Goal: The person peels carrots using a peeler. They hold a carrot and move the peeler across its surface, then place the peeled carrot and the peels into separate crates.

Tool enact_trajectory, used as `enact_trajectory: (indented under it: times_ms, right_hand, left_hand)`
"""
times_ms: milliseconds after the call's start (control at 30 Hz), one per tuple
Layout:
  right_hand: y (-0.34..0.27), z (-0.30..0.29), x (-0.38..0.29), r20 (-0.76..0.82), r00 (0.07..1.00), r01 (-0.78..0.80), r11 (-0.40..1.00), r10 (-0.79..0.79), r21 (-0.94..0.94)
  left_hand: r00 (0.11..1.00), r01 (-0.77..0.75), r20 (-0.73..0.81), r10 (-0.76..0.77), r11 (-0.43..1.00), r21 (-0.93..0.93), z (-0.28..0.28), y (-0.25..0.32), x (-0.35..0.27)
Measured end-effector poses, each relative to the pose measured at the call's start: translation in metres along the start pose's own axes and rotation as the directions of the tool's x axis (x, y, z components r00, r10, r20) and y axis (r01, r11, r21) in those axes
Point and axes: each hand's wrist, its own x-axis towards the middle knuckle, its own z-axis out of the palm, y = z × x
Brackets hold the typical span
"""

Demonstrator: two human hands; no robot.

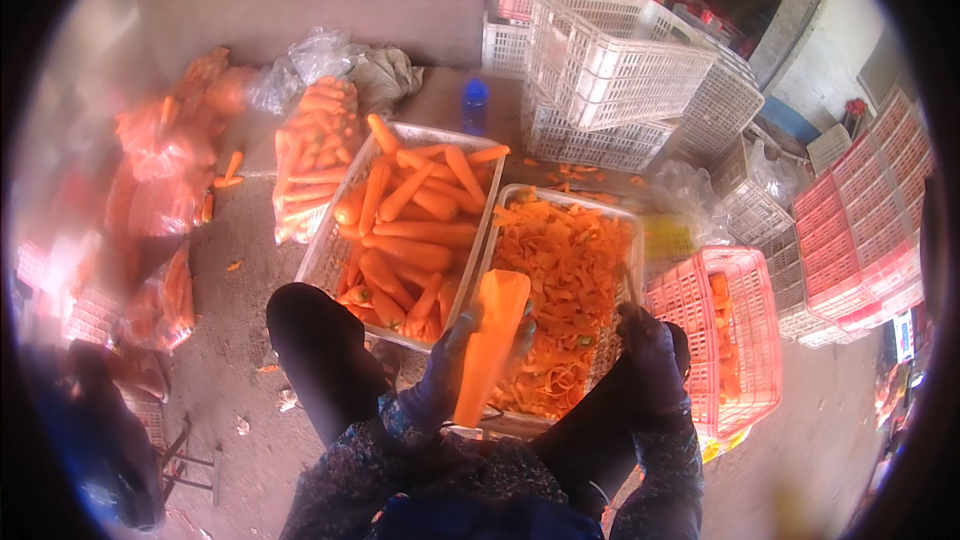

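My left hand (450, 360), in a dark glove, grips a thick peeled carrot (491, 345) that slants upward, its top end cut. My right hand (645, 341) is closed on the handle of a thin tool (630, 289), whose kind I cannot tell, over the right edge of the peelings crate. That white plastic crate (640, 240) holds a heap of orange carrot peelings (555, 292). Left of it, a second white crate (319, 251) is filled with whole carrots (412, 240). Both crates lie in front of my knees.
A pink crate (705, 345) with carrot pieces stands at my right. Stacked white crates (622, 60) and a blue bottle (475, 106) are beyond. Bagged carrots (315, 157) lie to the left. At the lower left, a person's dark-clothed leg (105, 442) is beside a metal stool frame (191, 465).
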Motion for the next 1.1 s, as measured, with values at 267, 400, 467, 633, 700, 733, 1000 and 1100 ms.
enact_trajectory:
  times_ms: [267, 400, 467, 633, 700, 733, 1000, 1100]
  right_hand:
    - [-0.029, -0.054, 0.011, 0.158, 0.962, 0.094, 0.273, 0.222, -0.957]
    - [-0.049, -0.048, 0.012, 0.074, 0.845, -0.358, 0.663, 0.530, -0.657]
    - [-0.054, -0.019, 0.001, 0.098, 0.891, -0.401, 0.870, 0.443, -0.287]
    - [-0.072, 0.073, -0.040, 0.345, 0.891, -0.411, 0.846, 0.295, 0.338]
    - [-0.080, 0.106, -0.046, 0.334, 0.934, -0.258, 0.885, 0.126, 0.387]
    - [-0.082, 0.116, -0.045, 0.327, 0.944, -0.179, 0.895, 0.039, 0.409]
    - [-0.088, 0.117, -0.025, 0.420, 0.874, -0.355, 0.912, 0.246, 0.206]
    - [-0.079, 0.117, -0.023, 0.288, 0.954, -0.211, 0.873, 0.086, 0.440]
  left_hand:
    - [0.999, -0.052, -0.004, 0.051, 0.996, -0.078, -0.019, -0.006, 0.011]
    - [0.994, -0.093, -0.054, 0.095, 0.995, 0.039, -0.019, -0.007, 0.014]
    - [0.997, -0.078, -0.013, 0.079, 0.995, 0.058, -0.026, -0.006, 0.019]
    - [0.996, -0.041, -0.077, 0.048, 0.995, 0.092, -0.034, -0.007, 0.016]
    - [0.984, -0.026, -0.172, 0.040, 0.996, 0.087, -0.024, -0.009, 0.013]
    - [0.987, -0.006, -0.163, 0.019, 0.996, 0.084, -0.027, -0.010, 0.012]
    - [0.991, -0.099, -0.094, 0.097, 0.995, -0.015, -0.044, -0.007, 0.012]
    - [0.967, -0.090, -0.244, 0.069, 0.993, -0.079, -0.026, -0.004, 0.010]
